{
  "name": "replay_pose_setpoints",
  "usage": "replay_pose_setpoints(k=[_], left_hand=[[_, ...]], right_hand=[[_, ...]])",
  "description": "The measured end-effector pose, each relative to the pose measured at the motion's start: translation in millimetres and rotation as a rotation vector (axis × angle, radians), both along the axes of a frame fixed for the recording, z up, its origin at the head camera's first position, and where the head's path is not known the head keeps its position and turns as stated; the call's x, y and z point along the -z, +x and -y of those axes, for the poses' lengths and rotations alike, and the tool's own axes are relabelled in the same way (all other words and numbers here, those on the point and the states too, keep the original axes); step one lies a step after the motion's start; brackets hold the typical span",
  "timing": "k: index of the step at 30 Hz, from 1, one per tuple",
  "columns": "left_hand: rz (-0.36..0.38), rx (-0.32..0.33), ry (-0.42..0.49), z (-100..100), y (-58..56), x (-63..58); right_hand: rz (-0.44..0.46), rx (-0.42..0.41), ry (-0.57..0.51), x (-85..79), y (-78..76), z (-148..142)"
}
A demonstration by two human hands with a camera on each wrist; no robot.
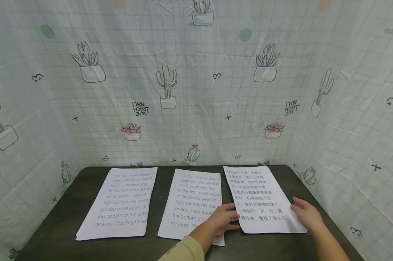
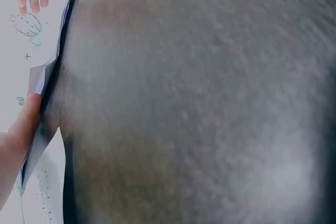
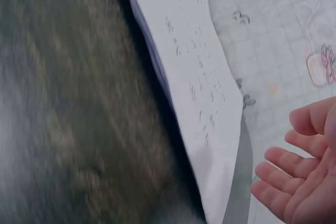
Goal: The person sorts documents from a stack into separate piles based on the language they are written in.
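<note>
In the head view, a stack of white paper sheets printed with Chinese characters [image 1: 258, 199] lies on the right part of a dark table. Beside its left edge is my left hand [image 1: 223, 219], fingers extended and partly over a middle stack of English-printed sheets [image 1: 189, 203]. By its right edge my right hand [image 1: 308, 215] is held with fingers loosely extended. The left wrist view shows a digit of the left hand [image 2: 23, 127] against the sheets' edge. In the right wrist view the right hand [image 3: 304, 169] has spread fingers, apart from the Chinese-printed stack [image 3: 194, 77].
Another stack of English-printed sheets [image 1: 118, 203] lies at the left, its edges slightly uneven. The dark table [image 1: 62, 214] is enclosed at the back and sides by a hanging cloth [image 1: 196, 90] printed with cacti and a grid.
</note>
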State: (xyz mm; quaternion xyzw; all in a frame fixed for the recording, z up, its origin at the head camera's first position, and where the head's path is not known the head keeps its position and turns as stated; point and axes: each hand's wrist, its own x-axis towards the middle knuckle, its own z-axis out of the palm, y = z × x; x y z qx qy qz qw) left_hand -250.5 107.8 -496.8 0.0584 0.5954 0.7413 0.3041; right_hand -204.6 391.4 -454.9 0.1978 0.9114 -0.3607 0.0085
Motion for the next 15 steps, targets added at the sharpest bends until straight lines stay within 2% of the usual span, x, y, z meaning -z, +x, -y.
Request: replay_pose_setpoints(k=[15], left_hand=[[-0.06, -0.032, 0.041, 29, -9.9, -4.6]], right_hand=[[-0.033, -0.071, -0.099, -4.7, -22.7, 61]])
